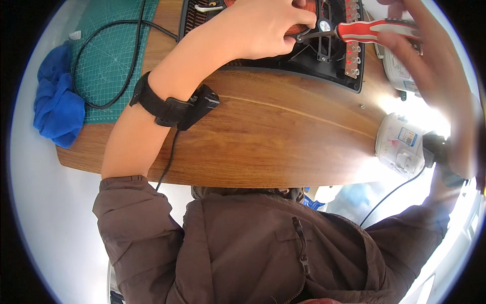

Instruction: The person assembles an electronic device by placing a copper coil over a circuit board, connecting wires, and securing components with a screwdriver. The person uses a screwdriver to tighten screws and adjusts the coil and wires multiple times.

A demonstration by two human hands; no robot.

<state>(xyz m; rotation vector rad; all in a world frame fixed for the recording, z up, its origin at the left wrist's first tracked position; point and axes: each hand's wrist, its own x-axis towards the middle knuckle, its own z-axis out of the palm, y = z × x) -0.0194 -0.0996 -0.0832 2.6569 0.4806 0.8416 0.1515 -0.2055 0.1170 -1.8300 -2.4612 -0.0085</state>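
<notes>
An opened induction cooker (283,66) with a black housing lies at the table's far side. My left hand (260,30) reaches over it, its fingers bent around the edge of the copper coil (307,11). A red and grey screwdriver (359,31) lies nearly level, its handle in my right hand (425,50), which is partly smeared by motion. The screwdriver's tip touches or nearly touches a small screw (299,38) beside the coil, close to my left fingertips. Right of the coil runs a brown circuit strip (352,55) with several red and clear parts.
A green cutting mat (109,66) with a black cable (76,76) and a blue cloth (61,101) is at the left. Two white boxy devices (400,147) stand at the right under bright glare. A small metal piece (362,106) lies on the wooden table (243,137).
</notes>
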